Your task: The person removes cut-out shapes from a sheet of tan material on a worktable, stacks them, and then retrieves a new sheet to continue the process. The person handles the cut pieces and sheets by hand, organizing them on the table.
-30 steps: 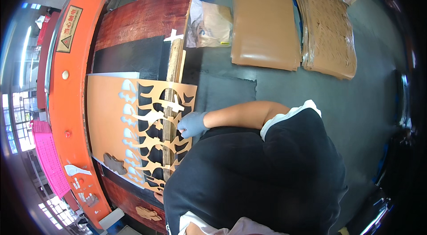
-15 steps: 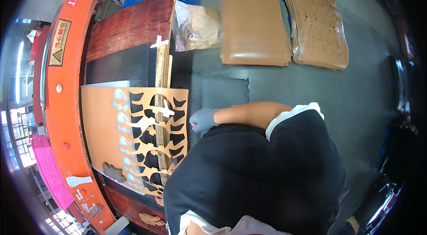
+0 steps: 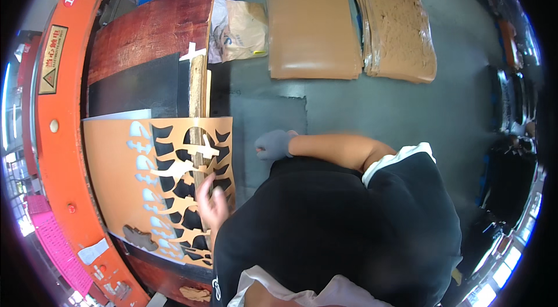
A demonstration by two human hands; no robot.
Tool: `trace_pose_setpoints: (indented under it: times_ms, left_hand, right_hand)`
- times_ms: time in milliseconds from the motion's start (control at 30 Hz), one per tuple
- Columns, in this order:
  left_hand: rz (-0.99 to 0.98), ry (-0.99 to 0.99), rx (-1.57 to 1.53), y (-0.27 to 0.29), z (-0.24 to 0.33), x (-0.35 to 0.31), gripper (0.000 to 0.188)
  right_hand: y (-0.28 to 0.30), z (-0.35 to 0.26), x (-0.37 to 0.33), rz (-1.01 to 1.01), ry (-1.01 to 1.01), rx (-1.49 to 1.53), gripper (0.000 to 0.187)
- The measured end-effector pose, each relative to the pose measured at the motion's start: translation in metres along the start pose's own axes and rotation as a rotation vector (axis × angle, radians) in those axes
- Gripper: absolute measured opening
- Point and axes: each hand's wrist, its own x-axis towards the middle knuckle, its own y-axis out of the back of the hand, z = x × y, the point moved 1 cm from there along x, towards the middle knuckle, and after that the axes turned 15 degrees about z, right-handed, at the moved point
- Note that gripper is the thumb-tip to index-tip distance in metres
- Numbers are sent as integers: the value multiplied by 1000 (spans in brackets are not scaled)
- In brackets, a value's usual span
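A tan leather-like sheet (image 3: pixel 113 173) lies on the worktable, with rows of curved cut-outs along its right part. Over its right edge is my bare left hand (image 3: pixel 213 202), fingers apart and slightly blurred; it holds nothing I can see. My right hand (image 3: pixel 273 145), in a grey glove, is curled into a fist in front of my body, apart from the sheet; nothing shows in it. On the sheet's near left corner rests a dark brown, wavy-edged piece (image 3: pixel 139 237). A wooden bar (image 3: pixel 198 92) shows beyond the sheet and through its holes.
An orange machine beam (image 3: pixel 67 127) runs along the left, beside a pink basket (image 3: pixel 61 249). Behind the sheet are a black mat (image 3: pixel 136 87) and a reddish board (image 3: pixel 151 25). Stacks of brown sheets (image 3: pixel 314 25) and rough-topped sheets (image 3: pixel 398 28) lie on the floor.
My left hand has risen from the sheet's near corner to above its right edge, fingers spreading. The gloved right hand has drawn away from the sheet, still in a fist. The view has shifted slightly.
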Motion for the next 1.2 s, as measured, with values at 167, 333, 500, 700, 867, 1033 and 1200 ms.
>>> trace_pose_setpoints:
  times_ms: [167, 333, 500, 700, 867, 1033, 1200]
  left_hand:
    - [-437, -298, 102, -95, 13, 45, 30]
    - [-810, -176, 252, -171, -13, 43, 36]
    - [-740, 40, 404, -299, -28, 57, 38]
    - [-853, 114, 111, -491, -19, 67, 33]
    - [-791, 107, 98, -649, -99, 77, 34]
    - [-516, -90, 298, -805, -224, 92, 43]
    - [-352, -252, 531, -889, -315, 107, 56]
  right_hand:
    - [37, 57, -4, 41, -50, -83, 28]
    - [95, 160, -9, 278, -210, 3, 28]
    - [171, 299, 4, 105, -188, -65, 27]
    - [284, 475, 28, 341, -454, -264, 33]
    - [328, 606, 91, 565, -404, -492, 42]
    - [313, 732, 192, 638, -284, -689, 54]
    - [292, 814, 286, 691, -89, -804, 62]
